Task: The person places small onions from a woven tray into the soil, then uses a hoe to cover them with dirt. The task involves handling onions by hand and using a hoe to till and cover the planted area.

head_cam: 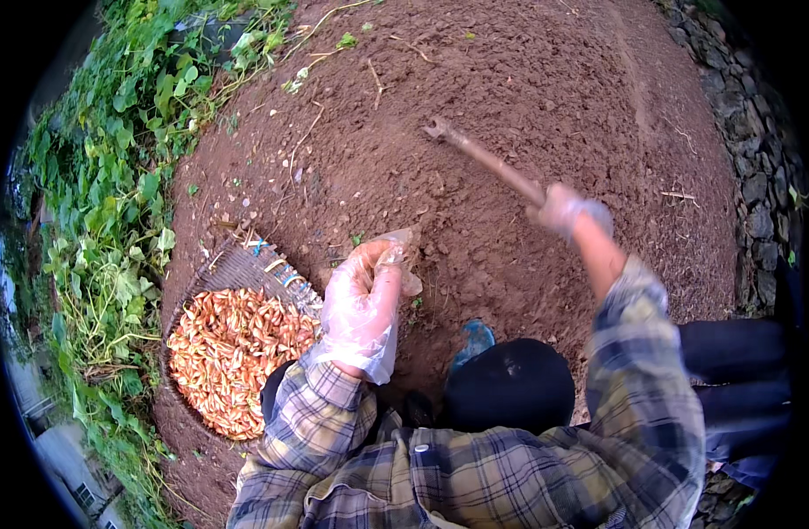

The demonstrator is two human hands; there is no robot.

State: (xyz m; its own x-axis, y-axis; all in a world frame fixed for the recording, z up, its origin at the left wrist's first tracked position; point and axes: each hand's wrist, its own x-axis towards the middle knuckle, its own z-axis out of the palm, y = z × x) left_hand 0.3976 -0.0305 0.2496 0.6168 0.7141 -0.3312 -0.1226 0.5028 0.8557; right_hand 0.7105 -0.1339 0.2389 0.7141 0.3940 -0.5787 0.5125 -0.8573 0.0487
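My right hand [563, 211], in a thin clear plastic glove, grips the wooden shaft of a short-handled digging tool [494, 165] held out over the reddish-brown soil [470, 264]. The tool's far end looks dark and is blurred. My left hand [368, 291], in a loose clear plastic glove, is raised with its fingers curled inward. Whether anything is inside those fingers, I cannot tell. Just left of that hand, a woven scoop-shaped basket [236, 264] rests on the ground. Small orange-brown bulbs like shallots [239, 357] fill much of it; my left forearm hides part of its right side.
Leafy green vines [127, 152] border the soil at left. A dry-stone wall [758, 192] runs along the right. Another person's dark-trousered legs [735, 377] are close on my right. Blue plastic [476, 340] shows by my dark-clothed knee [510, 383]. Dry stems [305, 142] lie on the soil.
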